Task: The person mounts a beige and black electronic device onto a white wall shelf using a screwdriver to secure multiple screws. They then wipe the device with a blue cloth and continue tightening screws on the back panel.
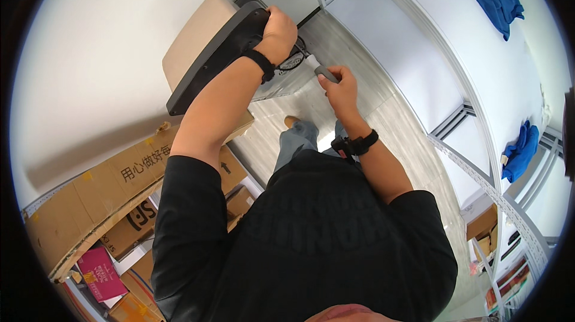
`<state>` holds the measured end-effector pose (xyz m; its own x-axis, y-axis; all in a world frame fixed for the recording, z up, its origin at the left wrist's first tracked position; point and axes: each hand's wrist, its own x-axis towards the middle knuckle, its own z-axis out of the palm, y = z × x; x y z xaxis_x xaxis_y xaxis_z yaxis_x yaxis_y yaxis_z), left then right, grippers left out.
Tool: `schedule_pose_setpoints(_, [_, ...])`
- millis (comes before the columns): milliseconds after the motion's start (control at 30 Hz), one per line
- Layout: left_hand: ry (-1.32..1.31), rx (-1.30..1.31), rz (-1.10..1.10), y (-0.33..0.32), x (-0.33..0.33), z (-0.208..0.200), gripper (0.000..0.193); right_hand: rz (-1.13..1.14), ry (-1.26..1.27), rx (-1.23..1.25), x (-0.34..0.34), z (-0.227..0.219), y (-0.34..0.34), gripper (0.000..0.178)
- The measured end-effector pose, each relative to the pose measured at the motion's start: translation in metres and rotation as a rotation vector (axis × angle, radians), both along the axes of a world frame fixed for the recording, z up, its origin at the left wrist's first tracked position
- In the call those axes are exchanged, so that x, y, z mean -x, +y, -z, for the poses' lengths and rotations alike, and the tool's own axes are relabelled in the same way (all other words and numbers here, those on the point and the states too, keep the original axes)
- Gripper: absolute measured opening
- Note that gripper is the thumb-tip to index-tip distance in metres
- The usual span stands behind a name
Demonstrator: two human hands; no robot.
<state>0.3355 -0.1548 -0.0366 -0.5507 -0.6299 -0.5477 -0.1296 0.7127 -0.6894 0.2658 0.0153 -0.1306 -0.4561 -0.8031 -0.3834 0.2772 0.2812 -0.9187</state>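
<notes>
Towards eleven o'clock from the middle of our view, tilted in front of the wall (90,40), stands the beige-faced piece (200,35) with its dark backing (233,43). Our left hand (279,35) curls over the backing's upper end at twelve o'clock; its fingertips are hidden, so we cannot tell whether it clamps or only braces. Our right hand (342,90), near one o'clock, closes around the grey handle of a tool (326,74), thumb pressed along it, the shaft aimed towards ten o'clock. The tip is lost near the left hand, so whether it touches anything we cannot say.

To do this well, we judge, we should brace the backing firmly, line up wrist, handle and shaft, and press slowly. A slip could run into our left hand, so its fingers belong clear of the tool's line.
</notes>
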Motion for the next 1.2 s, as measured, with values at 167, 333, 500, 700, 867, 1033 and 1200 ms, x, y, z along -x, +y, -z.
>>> schedule_pose_setpoints(167, [0.03,-0.008,-0.001,-0.001,-0.001,0.003,0.025,0.018,-0.279,-0.065,0.001,0.002,-0.002,0.019])
schedule_pose_setpoints(333, [0.071,0.0,-0.023,-0.002,-0.002,0.005,0.025,-0.006,-0.518,-0.078,0.002,0.004,-0.001,0.018])
schedule_pose_setpoints(500, [0.052,0.022,0.003,-0.003,-0.003,0.005,0.025,-0.036,-0.664,-0.11,0.004,-0.002,-0.002,0.021])
schedule_pose_setpoints(700, [0.043,0.019,0.001,-0.003,-0.002,0.006,0.025,-0.121,-0.554,-0.101,0.006,-0.01,-0.003,0.033])
schedule_pose_setpoints(867, [0.025,0.037,-0.002,-0.002,-0.003,0.011,0.025,-0.157,-0.112,-0.075,0.002,-0.01,-0.003,0.043])
schedule_pose_setpoints(1033, [0.06,0.003,-0.004,-0.002,-0.002,0.008,0.025,-0.082,-0.308,-0.068,0.004,-0.007,-0.007,0.035])
schedule_pose_setpoints(1200, [0.072,0.017,-0.013,-0.003,-0.004,0.008,0.025,-0.129,-0.595,-0.102,0.008,-0.008,-0.009,0.027])
